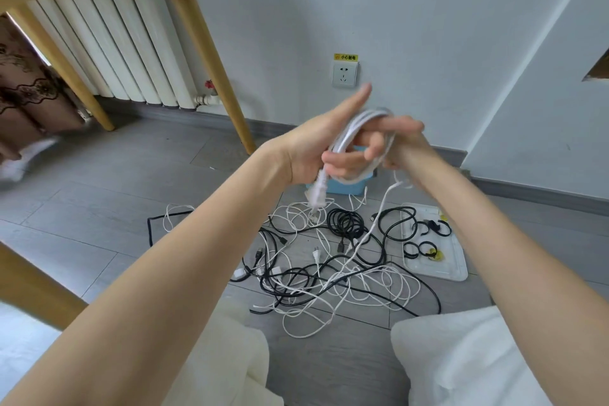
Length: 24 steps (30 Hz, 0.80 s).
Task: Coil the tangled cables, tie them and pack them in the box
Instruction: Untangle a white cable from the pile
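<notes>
On the far left we see only the wooden legs of a table point(204, 53) and a white radiator point(108, 43) against the wall, and they play no part in our work. Moving to the middle, our left hand point(316, 145) is raised in front of us with the fingers spread open, and the white cable point(359, 128) is wound around it in several loops; its plug point(317, 193) hangs down under the palm. Our right hand point(400, 142) is just beside, touching the loops, and its fingers are closed on the free part of the same cable, which runs down to the floor. Below the hands lies the pile of tangled cables point(329, 260), black and white mixed together, and one black cable inside it looks already coiled. The blue box point(333, 186) stands behind the pile, mostly hidden by our hands. To do this step well, we think we should make each loop the same size, lay it flat next to the previous one, and pull the free part slowly, because it may catch on the pile and drag other cables. On the right, the white tray point(458, 270) holds the black ties point(421, 249), near enough to reach when the coil is finished.
</notes>
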{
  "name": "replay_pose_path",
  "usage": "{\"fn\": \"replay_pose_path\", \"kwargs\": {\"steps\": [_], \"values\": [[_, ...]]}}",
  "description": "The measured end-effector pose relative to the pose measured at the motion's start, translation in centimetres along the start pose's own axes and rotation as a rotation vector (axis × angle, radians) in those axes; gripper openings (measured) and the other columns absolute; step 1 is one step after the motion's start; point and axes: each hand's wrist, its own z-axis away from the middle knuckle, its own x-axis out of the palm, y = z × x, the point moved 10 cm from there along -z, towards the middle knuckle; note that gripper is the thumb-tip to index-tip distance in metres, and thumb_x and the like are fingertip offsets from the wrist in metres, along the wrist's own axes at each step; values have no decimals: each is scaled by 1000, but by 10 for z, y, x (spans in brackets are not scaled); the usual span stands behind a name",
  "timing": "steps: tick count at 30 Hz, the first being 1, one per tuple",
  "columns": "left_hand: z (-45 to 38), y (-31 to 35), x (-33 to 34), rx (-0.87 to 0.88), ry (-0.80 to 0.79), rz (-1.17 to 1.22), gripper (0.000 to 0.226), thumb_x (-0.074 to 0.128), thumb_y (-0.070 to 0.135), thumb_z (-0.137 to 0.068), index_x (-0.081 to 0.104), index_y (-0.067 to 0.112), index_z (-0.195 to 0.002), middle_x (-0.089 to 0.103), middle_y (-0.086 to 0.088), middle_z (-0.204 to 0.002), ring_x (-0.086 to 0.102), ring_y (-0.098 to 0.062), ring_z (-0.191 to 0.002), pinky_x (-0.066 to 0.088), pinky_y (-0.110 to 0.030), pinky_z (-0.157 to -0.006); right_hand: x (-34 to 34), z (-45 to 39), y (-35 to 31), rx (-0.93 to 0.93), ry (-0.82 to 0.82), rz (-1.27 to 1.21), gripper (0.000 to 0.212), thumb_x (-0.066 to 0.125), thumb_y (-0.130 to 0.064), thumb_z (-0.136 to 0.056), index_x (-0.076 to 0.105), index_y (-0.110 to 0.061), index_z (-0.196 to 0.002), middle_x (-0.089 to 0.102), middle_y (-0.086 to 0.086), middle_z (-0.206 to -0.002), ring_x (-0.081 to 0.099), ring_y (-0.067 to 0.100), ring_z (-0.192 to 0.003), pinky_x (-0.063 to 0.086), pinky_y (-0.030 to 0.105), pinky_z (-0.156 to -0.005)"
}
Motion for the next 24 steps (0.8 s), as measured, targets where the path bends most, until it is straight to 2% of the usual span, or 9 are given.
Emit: {"fn": "replay_pose_path", "kwargs": {"steps": [4, 8, 10, 12, 15, 18, 19, 22, 24], "values": [[11, 29, -35, 201, 172, 327, 74, 9, 53, -97, 60, 2, -113, 58, 3, -55, 32, -1, -23, 23, -10, -26, 27, 9, 23, 142, -217, 82, 48, 32, -27, -99, 36, -15, -52, 26, -3, -41, 19, 12, -36, 20, 19, -41], [28, 46, -68, 381, 425, 305, 67, 9, 53, -98, 52, 5, -115, 65, 8, -58, 30, -3, -24, 20, -10, -31, 36, 14, 30, 188, -369, 158, 50, 34, -41, -99, 48, -11, -61, 39, -2, -46, 42, 13, -42, 48, 23, -52], [42, 54, -90, 494, 570, 388, 61, 16, 52, -99, 53, 5, -110, 69, 6, -66, 31, -3, -28, 27, -10, -34, 43, 21, 35, 223, -456, 129, 44, 37, -41, -99, 51, -11, -70, 42, 1, -52, 47, 15, -49, 49, 25, -65], [57, 54, -108, 544, 741, 395, 54, 22, 49, -99, 51, 5, -111, 73, 0, -82, 36, -2, -34, 35, -12, -39, 44, 22, 45, 264, -438, 103, 32, 43, -32, -98, 54, -10, -79, 38, 0, -56, 38, 13, -46, 43, 22, -54], [62, 36, -115, 405, 898, 228, 56, 25, 50, -98, 31, 8, -134, 64, -10, -114, 62, -11, -58, 53, -24, -67, 40, 17, 41, 154, -345, 390, 24, 49, -26, -96, 60, -11, -81, 36, 0, -58, 29, 12, -45, 30, 22, -43], [56, 22, -120, 171, 972, -273, 43, 23, 57, -96, 43, 21, -109, 52, -4, -88, 63, -31, -88, 46, -39, -89, 56, 23, 14, -70, -452, 594, 24, 56, -31, -91, 66, -16, -75, 38, -6, -52, 32, 9, -47, 27, 23, -49], [54, 14, -118, 83, 953, -360, 51, 25, 66, -90, 44, 20, -101, 49, -8, -83, 60, -34, -91, 44, -41, -89, 60, 26, 4, -108, -481, 576, 23, 60, -32, -89, 65, -19, -71, 42, -9, -51, 35, 5, -47, 28, 19, -50], [40, -20, -108, -169, 749, -351, 107, 23, 85, -71, 48, -7, -120, 60, -32, -103, 62, -40, -95, 46, -44, -96, 47, 23, -14, -163, -424, 531, 21, 68, -28, -83, 62, -20, -64, 46, -17, -43, 40, -1, -44, 27, 13, -46], [25, -34, -80, -254, 530, -361, 102, 6, 75, -84, 53, -9, -117, 63, -32, -106, 67, -35, -86, 55, -32, -82, 34, 18, -19, -164, -360, 447, 20, 71, -23, -81, 62, -15, -65, 46, -16, -40, 39, 1, -42, 31, 14, -45]]}}
